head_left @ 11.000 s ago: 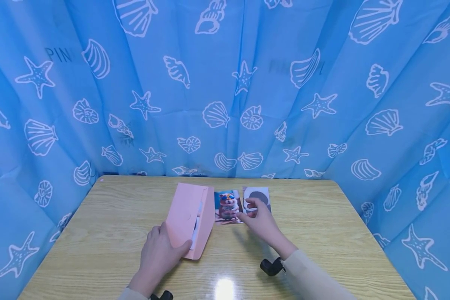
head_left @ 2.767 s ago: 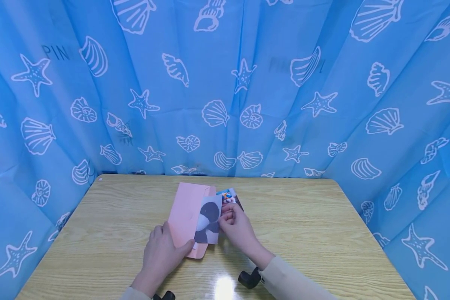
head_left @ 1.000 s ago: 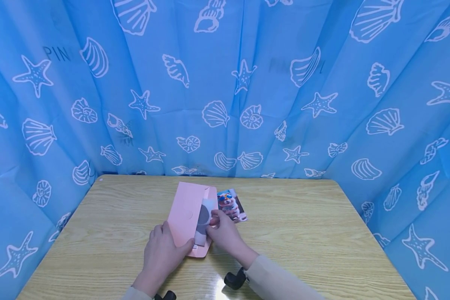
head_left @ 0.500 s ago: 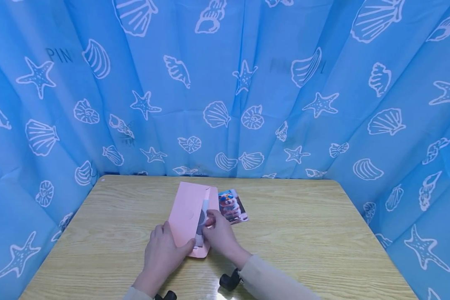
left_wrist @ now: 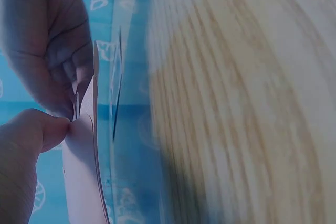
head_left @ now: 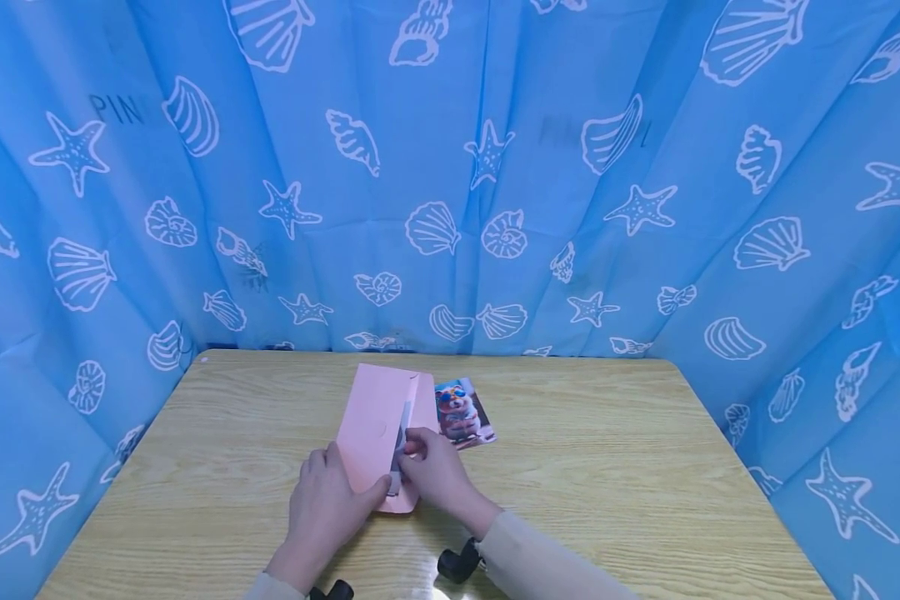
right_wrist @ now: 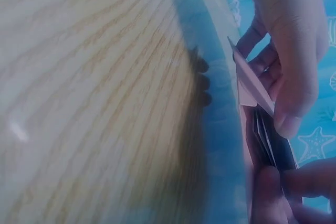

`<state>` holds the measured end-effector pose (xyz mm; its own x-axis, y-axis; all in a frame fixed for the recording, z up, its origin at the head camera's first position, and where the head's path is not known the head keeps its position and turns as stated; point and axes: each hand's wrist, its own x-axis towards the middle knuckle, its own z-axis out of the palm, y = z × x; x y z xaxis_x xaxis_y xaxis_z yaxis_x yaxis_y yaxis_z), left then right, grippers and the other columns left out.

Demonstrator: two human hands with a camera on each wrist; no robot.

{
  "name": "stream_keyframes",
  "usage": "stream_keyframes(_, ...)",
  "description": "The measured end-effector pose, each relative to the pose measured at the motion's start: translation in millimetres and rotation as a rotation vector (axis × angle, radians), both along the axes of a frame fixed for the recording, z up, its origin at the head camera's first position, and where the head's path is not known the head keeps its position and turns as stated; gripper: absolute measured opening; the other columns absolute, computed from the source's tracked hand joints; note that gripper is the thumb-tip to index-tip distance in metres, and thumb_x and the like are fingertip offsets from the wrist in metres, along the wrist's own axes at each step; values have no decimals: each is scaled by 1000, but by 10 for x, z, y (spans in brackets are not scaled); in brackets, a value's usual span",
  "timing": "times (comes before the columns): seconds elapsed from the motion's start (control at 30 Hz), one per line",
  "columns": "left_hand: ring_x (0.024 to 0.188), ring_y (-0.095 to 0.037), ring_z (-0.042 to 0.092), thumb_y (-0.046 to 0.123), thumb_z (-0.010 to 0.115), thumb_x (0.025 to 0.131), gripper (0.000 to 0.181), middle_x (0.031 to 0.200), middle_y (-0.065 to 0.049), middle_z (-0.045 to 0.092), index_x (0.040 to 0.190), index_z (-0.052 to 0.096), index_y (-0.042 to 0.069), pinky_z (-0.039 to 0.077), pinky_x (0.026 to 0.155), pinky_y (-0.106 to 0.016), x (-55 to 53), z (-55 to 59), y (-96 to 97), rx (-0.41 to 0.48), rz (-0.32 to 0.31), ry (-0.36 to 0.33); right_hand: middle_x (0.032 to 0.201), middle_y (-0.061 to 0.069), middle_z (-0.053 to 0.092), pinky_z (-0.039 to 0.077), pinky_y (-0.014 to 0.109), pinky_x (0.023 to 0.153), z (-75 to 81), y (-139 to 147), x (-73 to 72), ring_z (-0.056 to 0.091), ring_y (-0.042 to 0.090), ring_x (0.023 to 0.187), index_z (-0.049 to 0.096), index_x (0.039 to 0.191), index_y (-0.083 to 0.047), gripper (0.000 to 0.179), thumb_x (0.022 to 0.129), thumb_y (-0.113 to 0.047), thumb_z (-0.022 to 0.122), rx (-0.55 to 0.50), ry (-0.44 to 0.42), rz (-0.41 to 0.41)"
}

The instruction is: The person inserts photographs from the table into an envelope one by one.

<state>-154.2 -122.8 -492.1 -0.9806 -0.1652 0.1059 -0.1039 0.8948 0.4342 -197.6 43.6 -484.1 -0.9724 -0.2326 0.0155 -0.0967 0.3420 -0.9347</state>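
Observation:
A pink envelope (head_left: 367, 417) lies tilted on the table, its flap (head_left: 426, 404) open to the right. My left hand (head_left: 330, 496) grips the envelope's near left part, its thumb at the pocket's edge. A photo card with a grey picture (head_left: 403, 421) is mostly inside the pocket, only a narrow strip showing. The fingertips and thumb of my right hand (head_left: 438, 475) pinch that strip. In the right wrist view, several card edges (right_wrist: 266, 140) stand together in the pocket opening. A hamster photo (head_left: 462, 410), with blue sunglasses, lies right of the flap.
The wooden table (head_left: 607, 467) reaches back to a blue curtain (head_left: 450, 167) with white shells and starfish. A black wrist camera (head_left: 459, 562) hangs below the right sleeve (head_left: 547, 558), and another (head_left: 333, 590) sits by the left wrist.
The grey-picture photo, earlier lying at the right of the hamster photo, has been brought left and slid deep into the envelope by my right hand. My left hand has stayed put.

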Motion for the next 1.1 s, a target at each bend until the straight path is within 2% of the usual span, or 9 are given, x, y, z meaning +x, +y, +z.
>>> stream_keyframes(0.17,97,-35,51,70,68,70,106,112,-27,52,130,44,-14,48,74,-50,-12,7,-25,0,9,-17,93,8,65,52,26,72,-2,46,-13,61,15,84,61,118,10,32,87,3,60,47,61,57)
stream_keyframes(0.23,98,-35,51,70,68,69,107,112,-27,52,130,44,-14,49,74,-50,-17,3,-35,3,12,-20,94,3,64,50,25,74,11,87,-30,59,13,85,63,117,6,30,89,-1,60,111,95,63)
stream_keyframes(0.33,97,-34,51,71,68,69,107,112,-26,52,130,44,-14,48,74,-50,-20,-8,-54,7,16,-30,96,-1,62,50,25,74,35,172,-65,58,12,86,64,117,-1,27,92,-9,61,150,96,55)
stream_keyframes(0.47,95,-34,51,71,68,69,105,110,-25,53,128,46,-13,48,73,-49,-15,-33,-97,11,22,-31,99,0,62,50,27,75,74,321,-142,59,16,88,63,117,-4,27,94,-18,62,135,77,7)
stream_keyframes(0.73,91,-32,51,70,69,69,103,106,-23,54,125,49,-13,48,71,-49,-5,-55,-164,16,26,-16,102,5,62,53,30,70,144,614,-313,61,18,88,60,117,-4,31,93,-23,66,98,64,-75)
stream_keyframes(0.97,90,-32,51,71,68,69,104,105,-23,54,126,48,-14,49,71,-49,-9,-57,-167,6,23,-34,107,8,62,50,34,76,132,783,-428,58,19,91,57,124,-2,53,87,-37,72,171,20,-174)
stream_keyframes(1.1,90,-32,51,70,69,69,103,104,-23,54,126,48,-14,49,69,-49,-12,-60,-158,2,23,-40,111,12,61,49,36,78,98,847,-479,56,20,93,56,125,-2,58,85,-40,72,211,1,-208)
